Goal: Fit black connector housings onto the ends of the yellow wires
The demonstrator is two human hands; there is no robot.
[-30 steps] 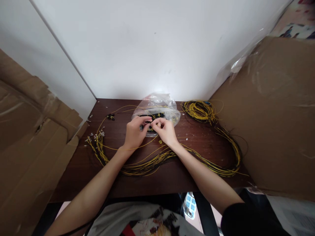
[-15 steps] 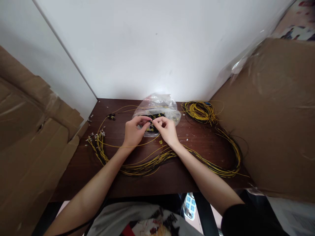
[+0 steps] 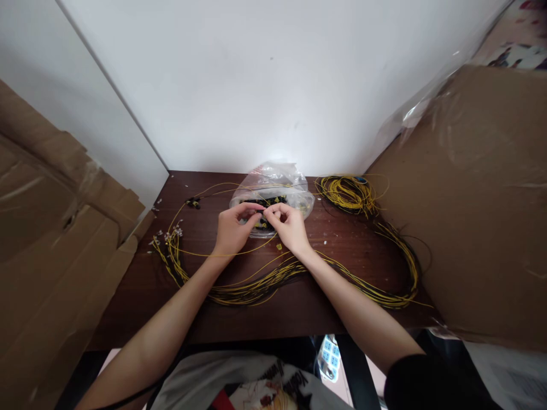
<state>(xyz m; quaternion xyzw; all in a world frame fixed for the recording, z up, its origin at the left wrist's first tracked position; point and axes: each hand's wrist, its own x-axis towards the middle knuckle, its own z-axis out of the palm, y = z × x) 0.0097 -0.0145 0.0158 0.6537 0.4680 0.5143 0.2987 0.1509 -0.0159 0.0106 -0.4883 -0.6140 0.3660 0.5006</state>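
My left hand [image 3: 235,226] and my right hand [image 3: 289,226] meet fingertip to fingertip over a clear plastic bag [image 3: 273,172]. Small black and yellow parts [image 3: 264,225] lie in the bag. Between my left thumb and forefinger is a tiny dark piece, mostly covered, perhaps a connector part. My right fingers pinch a thin yellow wire [image 3: 252,250], which comes out below them and loops to the left. Just under my right hand a small yellow piece [image 3: 279,246] lies on the table. Where the two fingertips touch, the detail is too small to make out.
A long bundle of yellow and black wires [image 3: 256,293] curves across the brown table [image 3: 273,324]. White-tipped wire ends [image 3: 171,233] lie left, a wire coil [image 3: 348,193] back right. Small black parts [image 3: 194,203] sit back left. Cardboard stands left [image 3: 38,239] and right [image 3: 478,199].
My fingertips have drawn slightly closer together, and the dark piece between them shows less. The wires, bag and forearms stay almost where they were.
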